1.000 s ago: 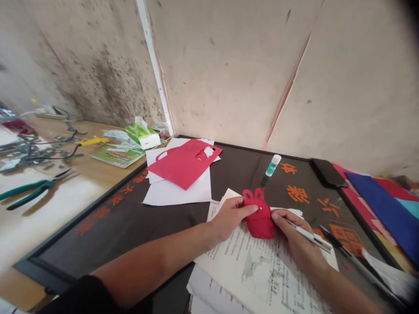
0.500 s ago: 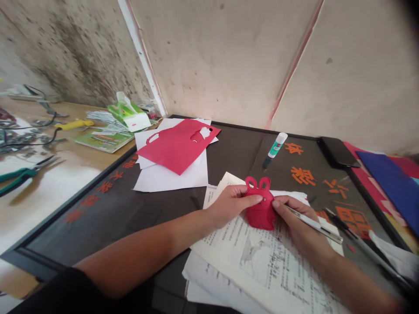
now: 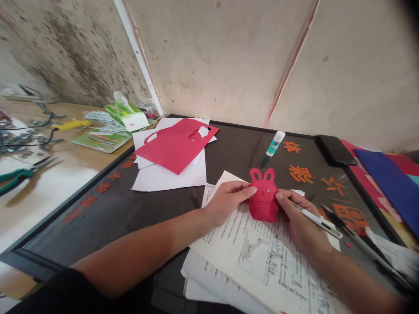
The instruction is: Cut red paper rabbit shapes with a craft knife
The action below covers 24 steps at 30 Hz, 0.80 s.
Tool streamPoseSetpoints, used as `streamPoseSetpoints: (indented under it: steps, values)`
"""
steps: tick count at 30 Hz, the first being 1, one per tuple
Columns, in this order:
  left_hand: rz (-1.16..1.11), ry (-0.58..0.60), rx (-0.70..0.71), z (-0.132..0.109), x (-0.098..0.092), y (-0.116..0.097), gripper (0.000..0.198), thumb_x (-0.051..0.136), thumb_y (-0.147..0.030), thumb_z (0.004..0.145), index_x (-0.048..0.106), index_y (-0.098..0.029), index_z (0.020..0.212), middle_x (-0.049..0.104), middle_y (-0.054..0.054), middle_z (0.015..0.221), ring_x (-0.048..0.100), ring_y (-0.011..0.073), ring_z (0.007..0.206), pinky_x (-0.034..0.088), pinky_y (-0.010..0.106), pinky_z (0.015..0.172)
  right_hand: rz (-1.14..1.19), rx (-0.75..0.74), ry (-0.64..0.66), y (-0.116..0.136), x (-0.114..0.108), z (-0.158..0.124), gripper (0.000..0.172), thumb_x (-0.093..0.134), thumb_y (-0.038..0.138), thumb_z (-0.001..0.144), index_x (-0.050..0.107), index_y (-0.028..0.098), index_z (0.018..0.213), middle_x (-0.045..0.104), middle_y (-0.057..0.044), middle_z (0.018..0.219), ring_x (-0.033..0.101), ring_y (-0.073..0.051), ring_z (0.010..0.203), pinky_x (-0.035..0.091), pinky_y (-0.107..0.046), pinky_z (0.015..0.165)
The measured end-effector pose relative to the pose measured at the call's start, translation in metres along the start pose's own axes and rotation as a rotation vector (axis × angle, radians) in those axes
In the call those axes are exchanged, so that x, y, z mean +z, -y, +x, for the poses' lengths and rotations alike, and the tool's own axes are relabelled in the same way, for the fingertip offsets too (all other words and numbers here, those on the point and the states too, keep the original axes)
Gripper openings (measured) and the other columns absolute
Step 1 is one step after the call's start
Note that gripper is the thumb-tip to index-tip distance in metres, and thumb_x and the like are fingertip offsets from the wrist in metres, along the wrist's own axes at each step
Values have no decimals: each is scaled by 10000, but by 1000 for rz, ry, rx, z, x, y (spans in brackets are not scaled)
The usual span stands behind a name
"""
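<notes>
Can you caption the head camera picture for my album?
Left hand and right hand hold a red paper rabbit, the right also gripping a craft knife.

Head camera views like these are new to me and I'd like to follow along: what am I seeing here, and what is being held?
There is no machine here. These are a person's own bare hands, seen from one camera worn on their head, looking forward and down, so the arms reach in from the bottom. The left hand and right hand both hold a red paper rabbit, and the right hand also grips a white craft knife. Below them lie printed papers on a black board, which also carries orange paper characters, a red sheet and a glue stick.
</notes>
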<state>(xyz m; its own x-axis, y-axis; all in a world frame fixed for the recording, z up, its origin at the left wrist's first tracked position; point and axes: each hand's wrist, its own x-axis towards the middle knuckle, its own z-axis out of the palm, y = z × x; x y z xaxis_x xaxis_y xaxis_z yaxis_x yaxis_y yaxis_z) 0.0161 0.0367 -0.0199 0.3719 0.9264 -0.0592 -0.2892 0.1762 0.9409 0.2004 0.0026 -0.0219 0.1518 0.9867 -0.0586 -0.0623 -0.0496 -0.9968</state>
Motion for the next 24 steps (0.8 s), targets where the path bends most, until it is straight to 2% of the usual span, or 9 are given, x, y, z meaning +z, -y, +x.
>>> streamPoseSetpoints:
  steps: [3, 5, 7, 9, 11, 15, 17, 20, 24]
  values:
    - [128, -107, 86, 0, 0, -9, 230, 656, -369, 859, 702, -157, 937, 707, 82, 954, 656, 184, 854, 538, 363, 820, -42, 3, 4, 3, -4, 1, 247, 767, 466, 759, 706, 227, 776, 701, -28, 795, 605, -156, 663, 499, -262, 612]
    - [238, -197, 183, -2, -3, -20, 182, 592, -304, 894, 680, -189, 1004, 686, 74, 1051, 638, 182, 937, 517, 359, 871, -86, 30, 37, 7, -7, 3, 262, 758, 465, 769, 696, 211, 753, 649, -17, 689, 553, -136, 580, 454, -245, 531]
    - [365, -218, 277, -8, -8, -32, 138, 586, -253, 883, 680, -201, 969, 682, 59, 1035, 623, 183, 958, 489, 366, 918, -176, 64, 98, 11, -11, 5, 291, 734, 483, 788, 695, 201, 734, 599, 0, 609, 499, -115, 519, 401, -234, 478]
    - [477, -142, 340, -19, -15, -40, 88, 625, -210, 839, 702, -205, 881, 698, 48, 955, 626, 194, 934, 475, 376, 939, -343, 64, 140, 16, -13, 7, 310, 711, 502, 803, 711, 199, 737, 614, 0, 611, 490, -108, 512, 383, -234, 476]
    - [686, 5, 438, -32, -21, -41, 121, 604, -187, 847, 721, -199, 878, 713, 56, 931, 636, 211, 937, 478, 390, 940, -472, 20, 115, 20, -15, 9, 308, 683, 512, 821, 735, 209, 806, 657, -4, 652, 509, -112, 528, 398, -243, 502]
    - [1353, 319, 664, -58, -24, -20, 324, 414, -210, 992, 642, -94, 1191, 673, 152, 1186, 602, 259, 1149, 460, 428, 1013, -309, -107, -14, 30, -21, 11, 256, 697, 419, 819, 687, 216, 974, 670, 9, 654, 537, -117, 545, 424, -251, 537]
    - [1538, 380, 628, -66, -19, -8, 472, 416, -356, 1023, 529, -16, 1330, 540, 227, 1382, 487, 313, 1314, 373, 466, 1108, -220, -125, -56, 35, -24, 12, 229, 738, 349, 778, 654, 219, 948, 673, 11, 649, 550, -118, 552, 427, -251, 537]
    - [1648, 466, 484, -70, -10, 1, 769, 423, -583, 977, 393, 35, 1434, 329, 275, 1521, 316, 373, 1429, 252, 495, 1175, -174, -103, -44, 39, -25, 11, 207, 770, 339, 752, 675, 215, 888, 703, -13, 692, 579, -126, 586, 443, -261, 558]
    - [1628, 496, 385, -70, -3, 2, 808, 384, -634, 968, 365, 4, 1463, 250, 249, 1562, 200, 359, 1476, 171, 504, 1197, -210, -84, 23, 28, -22, 8, 285, 790, 427, 735, 753, 210, 917, 683, -16, 680, 562, -135, 594, 450, -283, 562]
